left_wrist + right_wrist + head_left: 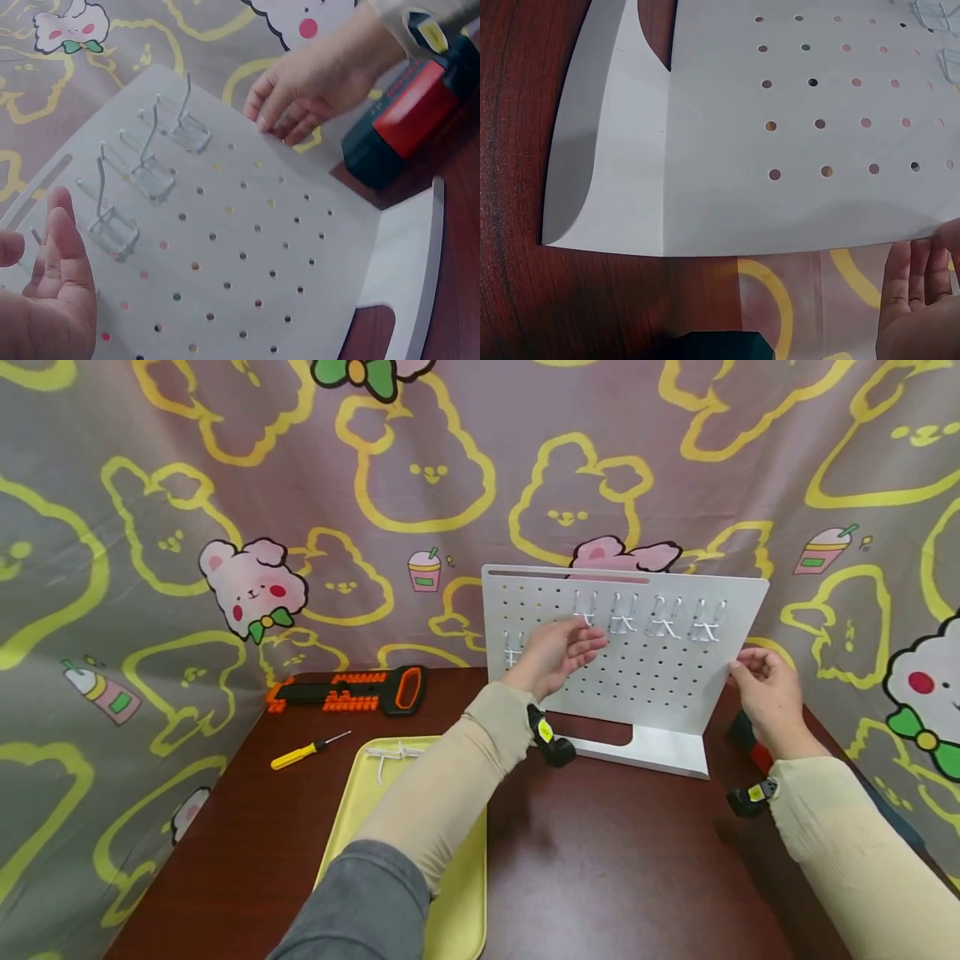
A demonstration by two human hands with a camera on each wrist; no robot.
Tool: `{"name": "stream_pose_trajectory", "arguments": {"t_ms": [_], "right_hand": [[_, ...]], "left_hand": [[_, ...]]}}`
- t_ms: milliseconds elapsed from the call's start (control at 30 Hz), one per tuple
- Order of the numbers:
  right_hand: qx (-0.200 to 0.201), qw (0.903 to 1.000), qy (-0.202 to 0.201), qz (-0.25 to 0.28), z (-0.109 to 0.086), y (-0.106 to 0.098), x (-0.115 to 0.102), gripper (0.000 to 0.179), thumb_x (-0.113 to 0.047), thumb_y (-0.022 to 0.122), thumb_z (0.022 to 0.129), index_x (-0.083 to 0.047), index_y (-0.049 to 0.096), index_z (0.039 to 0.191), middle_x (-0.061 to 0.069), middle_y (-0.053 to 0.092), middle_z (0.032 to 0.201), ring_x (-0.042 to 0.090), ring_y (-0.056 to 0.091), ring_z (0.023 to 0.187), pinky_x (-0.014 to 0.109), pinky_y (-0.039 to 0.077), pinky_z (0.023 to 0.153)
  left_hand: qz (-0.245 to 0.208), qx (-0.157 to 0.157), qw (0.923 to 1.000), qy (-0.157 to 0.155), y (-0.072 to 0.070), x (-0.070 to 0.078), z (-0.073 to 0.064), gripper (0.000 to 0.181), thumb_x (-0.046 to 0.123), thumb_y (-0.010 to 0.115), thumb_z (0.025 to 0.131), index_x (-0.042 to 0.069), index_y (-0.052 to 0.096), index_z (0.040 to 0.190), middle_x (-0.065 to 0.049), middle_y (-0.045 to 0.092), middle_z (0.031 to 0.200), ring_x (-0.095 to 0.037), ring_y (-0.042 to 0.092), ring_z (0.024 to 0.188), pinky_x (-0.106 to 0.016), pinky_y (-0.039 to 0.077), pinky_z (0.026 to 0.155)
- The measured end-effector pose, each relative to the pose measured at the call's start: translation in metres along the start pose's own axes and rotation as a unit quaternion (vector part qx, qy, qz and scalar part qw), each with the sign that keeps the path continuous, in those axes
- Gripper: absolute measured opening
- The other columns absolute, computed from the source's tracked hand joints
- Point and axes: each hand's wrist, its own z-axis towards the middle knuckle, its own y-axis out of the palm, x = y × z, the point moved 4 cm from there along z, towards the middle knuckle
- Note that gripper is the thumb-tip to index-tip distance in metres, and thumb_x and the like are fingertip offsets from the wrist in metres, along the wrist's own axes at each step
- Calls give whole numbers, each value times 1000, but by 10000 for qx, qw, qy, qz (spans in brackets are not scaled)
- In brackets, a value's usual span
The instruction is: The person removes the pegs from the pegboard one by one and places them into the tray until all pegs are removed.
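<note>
Here we are at a dark red-brown table (600,860), glossy in patches, and a hanging curtain (450,435) closes it in at the back and both sides, printed with yellow animal outlines, pink-cheeked faces and little drink cups. Over on the left we have a black-and-orange plastic piece (386,692) lying near the curtain, and just in front of it a yellow-handled screwdriver (296,756). Nearer us sits a yellow tray (459,885), partly under the left forearm, with loose white wire (390,753) at its far end. On the right, beyond the board's edge, we catch a red-and-dark-green tool (405,120), half hidden from the head view.

Now to the main action! The white board (600,697) stands upright on its flat foot, right of the tray and between the two hands. We count four wire hooks (706,631) along its upper part and one more low at the left, next to the left wrist. The left hand (553,653) is up in front of the board, at the leftmost of the upper four; its fingers are loosely bent, thumb standing apart, and we can't tell whether they touch the wire. The right hand (771,697) pinches the board's right edge, thumb in front, fingers tucked behind.
</note>
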Motion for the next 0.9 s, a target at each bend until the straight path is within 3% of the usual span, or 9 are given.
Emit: {"name": "stream_pose_trajectory", "arguments": {"t_ms": [133,300,433,567,800,900], "right_hand": [[17,10000,-21,34,0,1,2,4,-21,53,108,-25,53,110,-3,49,105,7,54,94,6,49,79],[-57,10000,-24,-22,0,2,1,4,-25,53,108,-26,53,112,-3,49,107,9,55,97,6,49,79],[-72,9999,-18,-120,-1,0,0,5,-26,52,109,-26,52,113,-2,48,107,8,54,98,9,50,85],[-82,9999,-82,-16,-1,-1,-1,4,-25,52,109,-25,53,112,-2,48,106,7,54,97,8,49,83],[-99,9999,-44,-68,-2,0,0,4,-25,52,109,-26,53,113,-2,49,107,9,55,98,10,50,85],[-57,10000,22,-3,-1,-1,1,5,-25,52,109,-27,53,112,-4,48,107,6,53,96,9,50,85]], "left_hand": [[-492,70,9987,-69,5,0,2,32,4,50,108,-14,54,133,-23,69,113,-17,67,83,-35,53,99],[-1020,412,9939,-86,7,-1,4,26,1,52,105,-15,58,125,-19,69,100,-18,67,81,-24,57,78],[-1088,415,9931,-108,10,-2,5,29,-1,53,105,-17,58,129,-20,70,100,-18,66,79,-21,56,70],[-1092,381,9932,-105,11,-1,5,32,-2,54,104,-18,56,132,-13,68,88,-15,65,76,-19,56,68],[-1081,305,9936,-149,4,-1,7,15,-3,55,103,-12,64,111,-12,68,85,-14,63,75,-18,55,67],[-1061,231,9940,-146,4,-1,8,19,-3,55,103,-14,63,116,-12,68,85,-15,63,75,-18,55,67]]}}
